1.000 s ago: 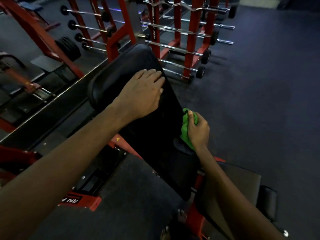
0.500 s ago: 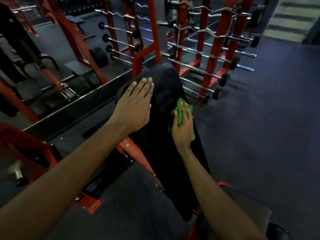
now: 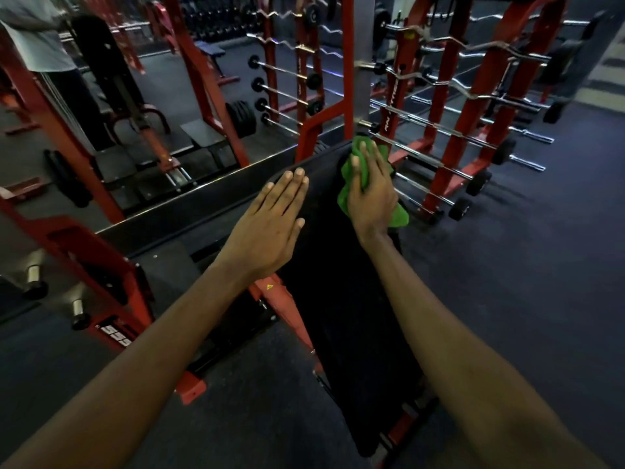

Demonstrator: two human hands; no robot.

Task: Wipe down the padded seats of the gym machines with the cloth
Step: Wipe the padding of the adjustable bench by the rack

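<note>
A long black padded bench back [image 3: 345, 299] slopes away from me on a red frame. My right hand [image 3: 370, 191] presses a bunched green cloth [image 3: 348, 184] against the pad near its far top end. My left hand [image 3: 270, 225] lies flat with straight fingers along the pad's left edge, holding nothing. Both forearms reach in from the bottom of the view.
A red rack of barbells [image 3: 439, 143] stands just beyond the pad's top. Red machine frames [image 3: 101, 252] and a mirror wall with weight plates [image 3: 241, 118] are on the left. A person [image 3: 40, 45] stands at the far left. Dark rubber floor [image 3: 524, 265] stretches to the right.
My right hand has slid the green cloth up the pad from its right edge at mid-length to the top end. My left hand has lifted its fingers flat and shifted to the pad's left edge.
</note>
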